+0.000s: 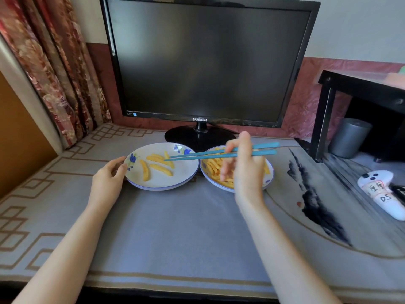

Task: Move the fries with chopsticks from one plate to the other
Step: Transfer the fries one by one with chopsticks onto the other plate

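Note:
Two white plates with blue flowers stand side by side in front of the monitor. The left plate [184, 174] carries several yellow fries [161, 170]. The right plate [270, 175] holds a heap of fries [211, 166], partly hidden by my right hand [245, 170]. That hand grips a pair of blue chopsticks [208, 155], whose tips point left and hover over the left plate with nothing between them. My left hand [108, 177] holds the left plate's rim with thumb and fingers.
A black monitor [206, 62] on a round stand [199, 136] rises just behind the plates. At the right are a black shelf [359, 88], a grey cup [349, 138] and a white controller [381, 193]. A curtain [54, 69] hangs at the left.

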